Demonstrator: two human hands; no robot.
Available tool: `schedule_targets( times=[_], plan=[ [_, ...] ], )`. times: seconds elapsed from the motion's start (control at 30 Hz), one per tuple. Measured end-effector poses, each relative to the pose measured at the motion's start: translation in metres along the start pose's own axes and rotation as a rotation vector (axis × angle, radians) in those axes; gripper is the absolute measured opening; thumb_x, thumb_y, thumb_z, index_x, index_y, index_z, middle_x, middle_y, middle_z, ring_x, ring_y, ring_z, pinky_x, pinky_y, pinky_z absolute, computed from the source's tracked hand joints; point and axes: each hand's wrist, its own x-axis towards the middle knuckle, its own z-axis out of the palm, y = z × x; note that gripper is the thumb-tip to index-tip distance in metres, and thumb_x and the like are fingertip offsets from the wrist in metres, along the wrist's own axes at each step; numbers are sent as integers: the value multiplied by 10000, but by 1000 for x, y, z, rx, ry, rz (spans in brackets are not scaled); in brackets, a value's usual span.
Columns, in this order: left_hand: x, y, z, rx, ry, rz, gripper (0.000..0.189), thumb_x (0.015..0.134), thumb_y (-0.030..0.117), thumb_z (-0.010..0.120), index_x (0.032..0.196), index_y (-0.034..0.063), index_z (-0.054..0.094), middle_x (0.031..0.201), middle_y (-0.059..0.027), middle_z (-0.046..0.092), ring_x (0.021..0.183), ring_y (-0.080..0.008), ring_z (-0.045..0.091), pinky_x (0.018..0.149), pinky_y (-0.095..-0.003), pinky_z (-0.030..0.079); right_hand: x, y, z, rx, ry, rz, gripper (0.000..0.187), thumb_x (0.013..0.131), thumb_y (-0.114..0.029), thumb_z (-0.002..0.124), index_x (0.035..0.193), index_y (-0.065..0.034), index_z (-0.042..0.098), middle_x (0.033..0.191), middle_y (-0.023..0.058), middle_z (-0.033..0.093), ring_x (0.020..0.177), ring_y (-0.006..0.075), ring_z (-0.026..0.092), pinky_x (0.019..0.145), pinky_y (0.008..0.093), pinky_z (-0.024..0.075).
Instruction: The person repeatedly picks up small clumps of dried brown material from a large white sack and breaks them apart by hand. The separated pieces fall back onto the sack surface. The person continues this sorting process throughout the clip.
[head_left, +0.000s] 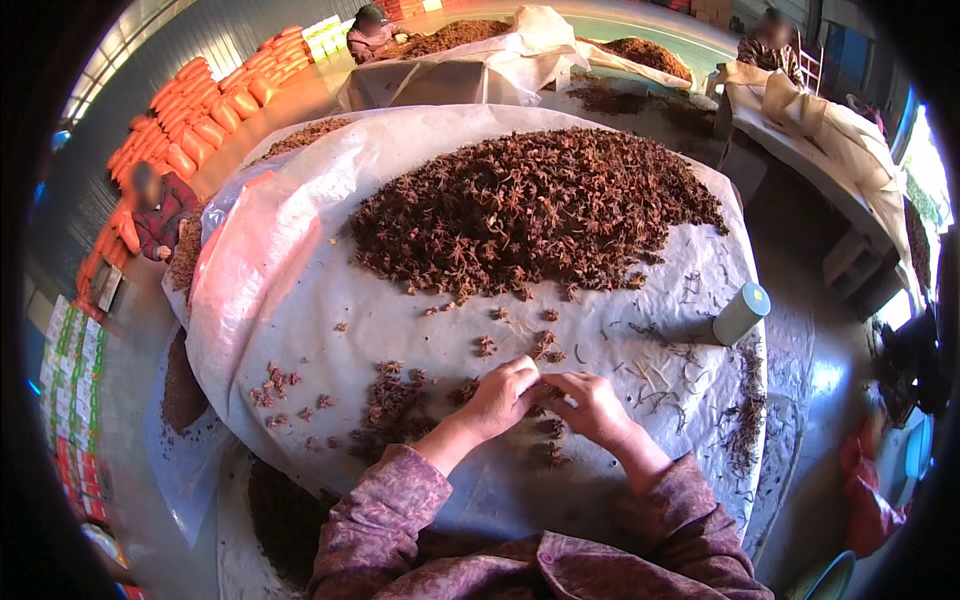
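Note:
A large heap of dried star anise (525, 210) lies on the pale plastic sheet (337, 285) of the table before me. My left hand (504, 396) and my right hand (589, 405) meet at the fingertips over the near part of the sheet. A small dark piece, seemingly star anise, shows between the fingers; which hand grips it is hard to tell. Several loose star anise pods (551, 345) lie just beyond the hands, others below them. A denser small pile (390, 405) is left of my left hand, partly behind the wrist. Thin dark stems (667, 394) are scattered to the right.
A pale green cylindrical container (742, 313) stands near the table's right edge. Orange sacks (214, 124) are stacked at the far left, stacked cartons (71, 390) nearer. Co-workers sit at the left (157, 214), far back (371, 34) and far right (772, 49), by other covered tables.

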Motion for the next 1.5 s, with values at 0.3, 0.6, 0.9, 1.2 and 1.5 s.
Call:
schedule_targets(
  times=[0.3,0.6,0.9,1.2,1.5],
  plan=[
    [1,-7,-5,-486,-76,-171,230,1006,162,614,859,-7,559,803,-75,512,773,-203,532,736,-335,456,-27,41,-30,-441,-103,-31,31,869,-130,647,899,-123,647,705,28,642,664,278,662,737,440,532],
    [35,-38,19,447,-56,-92,553,793,319,787,1206,17,576,1281,-155,521,1224,-352,480,1026,-470,409,58,75,-9,-493,8,-194,184,837,-140,665,1006,-76,703,1060,81,654,967,293,637,834,404,524],
    [-11,-35,-22,323,16,-24,351,796,218,773,1076,50,644,1177,-120,597,1151,-339,537,991,-469,434,41,44,21,-743,-158,-168,94,777,-128,633,863,-118,596,865,37,567,830,223,664,707,347,537],
    [35,-36,-14,253,77,67,353,851,151,732,1163,27,622,1207,-133,615,1113,-346,583,980,-436,480,23,85,-29,-477,306,397,167,826,-93,665,971,-52,592,905,155,663,722,363,658,646,456,531],
    [146,-49,73,617,-315,37,722,897,396,698,1487,73,436,1646,-105,244,1524,-330,182,1201,-531,234,61,174,-58,-821,196,421,609,899,-241,656,1433,-29,456,1491,169,464,1415,351,398,1161,493,324]
  ],
)
